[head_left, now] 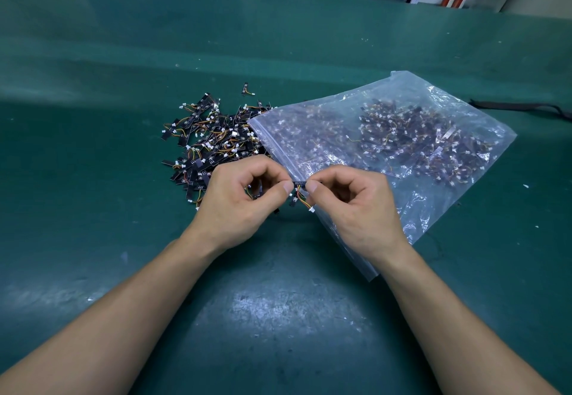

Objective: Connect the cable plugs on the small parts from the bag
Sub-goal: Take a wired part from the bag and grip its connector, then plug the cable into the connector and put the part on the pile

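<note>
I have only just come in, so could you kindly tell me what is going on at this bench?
A person is working with both bare hands over a green table. The left hand and the right hand each pinch an end of a small black part, whose coloured wires hang down to a white plug that is not joined to anything. A pile of parts lies spilled by the mouth of a clear bag, which still holds many more.

Dim overhead light glares off the bag (pixel 387 146) and green table (pixel 278 308); wide-angle edges bend.
</note>
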Action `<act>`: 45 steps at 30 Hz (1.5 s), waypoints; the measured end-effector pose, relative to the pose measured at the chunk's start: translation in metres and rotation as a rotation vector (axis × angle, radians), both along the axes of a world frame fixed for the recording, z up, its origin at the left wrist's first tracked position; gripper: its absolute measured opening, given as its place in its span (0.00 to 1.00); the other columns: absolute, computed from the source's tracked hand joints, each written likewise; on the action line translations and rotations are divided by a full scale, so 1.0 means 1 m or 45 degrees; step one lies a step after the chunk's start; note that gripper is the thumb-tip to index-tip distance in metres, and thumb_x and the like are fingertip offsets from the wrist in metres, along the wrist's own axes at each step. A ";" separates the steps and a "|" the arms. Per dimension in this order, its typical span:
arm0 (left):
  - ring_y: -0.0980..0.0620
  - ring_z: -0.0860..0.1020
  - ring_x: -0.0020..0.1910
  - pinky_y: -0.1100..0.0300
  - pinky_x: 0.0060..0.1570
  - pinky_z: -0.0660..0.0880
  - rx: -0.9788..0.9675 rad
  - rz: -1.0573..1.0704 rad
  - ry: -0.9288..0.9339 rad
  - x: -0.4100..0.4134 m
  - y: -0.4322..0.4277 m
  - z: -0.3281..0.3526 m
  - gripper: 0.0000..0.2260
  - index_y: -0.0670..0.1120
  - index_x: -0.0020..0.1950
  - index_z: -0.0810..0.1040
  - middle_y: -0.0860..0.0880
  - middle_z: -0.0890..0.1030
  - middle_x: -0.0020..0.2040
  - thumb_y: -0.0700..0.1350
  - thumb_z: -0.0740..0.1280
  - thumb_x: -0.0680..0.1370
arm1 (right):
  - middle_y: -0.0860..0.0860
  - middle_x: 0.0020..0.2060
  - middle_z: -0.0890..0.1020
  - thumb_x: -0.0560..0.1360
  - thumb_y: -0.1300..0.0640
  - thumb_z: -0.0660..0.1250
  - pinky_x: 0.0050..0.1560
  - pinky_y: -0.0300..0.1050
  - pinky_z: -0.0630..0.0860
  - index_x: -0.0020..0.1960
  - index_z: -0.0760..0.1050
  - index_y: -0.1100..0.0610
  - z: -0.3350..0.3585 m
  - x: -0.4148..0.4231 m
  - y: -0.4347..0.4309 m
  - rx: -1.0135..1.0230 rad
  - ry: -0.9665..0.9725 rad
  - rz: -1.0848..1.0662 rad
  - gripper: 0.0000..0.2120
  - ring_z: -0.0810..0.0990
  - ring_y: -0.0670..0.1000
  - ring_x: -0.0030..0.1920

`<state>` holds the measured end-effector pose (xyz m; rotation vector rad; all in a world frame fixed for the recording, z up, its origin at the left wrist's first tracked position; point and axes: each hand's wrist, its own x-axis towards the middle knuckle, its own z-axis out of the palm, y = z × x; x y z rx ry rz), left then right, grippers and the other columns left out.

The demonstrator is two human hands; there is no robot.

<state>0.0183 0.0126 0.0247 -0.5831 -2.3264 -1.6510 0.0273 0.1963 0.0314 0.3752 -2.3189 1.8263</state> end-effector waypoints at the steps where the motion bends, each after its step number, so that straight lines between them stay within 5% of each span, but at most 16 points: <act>1: 0.58 0.74 0.33 0.62 0.37 0.71 0.002 -0.004 -0.002 0.000 0.000 0.000 0.04 0.51 0.40 0.80 0.55 0.79 0.35 0.44 0.69 0.75 | 0.52 0.32 0.83 0.73 0.58 0.70 0.35 0.51 0.72 0.38 0.82 0.51 0.000 0.000 0.000 0.005 0.005 -0.003 0.06 0.76 0.61 0.33; 9: 0.58 0.74 0.33 0.62 0.37 0.72 -0.014 0.012 -0.005 0.000 0.000 0.000 0.05 0.50 0.40 0.80 0.54 0.80 0.35 0.41 0.70 0.75 | 0.51 0.32 0.83 0.73 0.58 0.70 0.33 0.50 0.71 0.38 0.82 0.51 -0.003 -0.002 0.001 0.019 0.022 -0.005 0.06 0.75 0.60 0.32; 14: 0.55 0.75 0.34 0.58 0.36 0.73 -0.016 0.051 -0.010 -0.001 -0.001 0.000 0.05 0.50 0.39 0.80 0.54 0.80 0.35 0.42 0.70 0.74 | 0.47 0.31 0.84 0.73 0.60 0.64 0.31 0.30 0.67 0.43 0.83 0.51 -0.003 -0.003 0.005 -0.066 -0.037 0.000 0.10 0.75 0.41 0.26; 18: 0.50 0.76 0.34 0.52 0.37 0.74 0.005 0.069 -0.001 -0.001 -0.001 0.000 0.05 0.51 0.39 0.81 0.51 0.81 0.35 0.42 0.71 0.74 | 0.41 0.31 0.81 0.69 0.54 0.68 0.33 0.36 0.69 0.44 0.83 0.44 -0.009 -0.009 0.013 0.373 0.036 -0.255 0.08 0.73 0.44 0.27; 24: 0.49 0.76 0.35 0.52 0.36 0.74 -0.006 0.048 0.004 -0.001 0.000 -0.002 0.05 0.50 0.39 0.81 0.51 0.81 0.35 0.42 0.71 0.74 | 0.37 0.41 0.81 0.64 0.49 0.77 0.43 0.44 0.77 0.52 0.80 0.43 -0.012 -0.015 0.024 0.887 0.000 -0.283 0.17 0.71 0.34 0.32; 37: 0.55 0.74 0.33 0.66 0.36 0.68 -0.267 0.119 0.143 -0.006 0.001 -0.006 0.03 0.47 0.41 0.85 0.53 0.79 0.34 0.43 0.73 0.75 | 0.30 0.31 0.79 0.72 0.55 0.74 0.34 0.29 0.67 0.46 0.85 0.46 -0.006 -0.015 0.027 0.452 0.138 -0.411 0.05 0.75 0.43 0.29; 40: 0.58 0.74 0.35 0.61 0.38 0.71 -0.448 0.193 0.203 -0.014 0.009 0.001 0.03 0.50 0.42 0.86 0.56 0.77 0.33 0.47 0.72 0.75 | 0.31 0.31 0.79 0.72 0.54 0.73 0.33 0.29 0.68 0.45 0.85 0.45 -0.003 -0.015 0.028 0.400 0.157 -0.427 0.05 0.75 0.44 0.29; 45: 0.46 0.78 0.44 0.50 0.47 0.76 -0.771 0.277 0.199 -0.034 0.047 0.014 0.07 0.53 0.46 0.86 0.52 0.83 0.39 0.52 0.68 0.75 | 0.32 0.32 0.80 0.72 0.57 0.73 0.34 0.30 0.69 0.45 0.85 0.46 0.001 -0.013 0.028 0.381 0.209 -0.432 0.07 0.74 0.45 0.28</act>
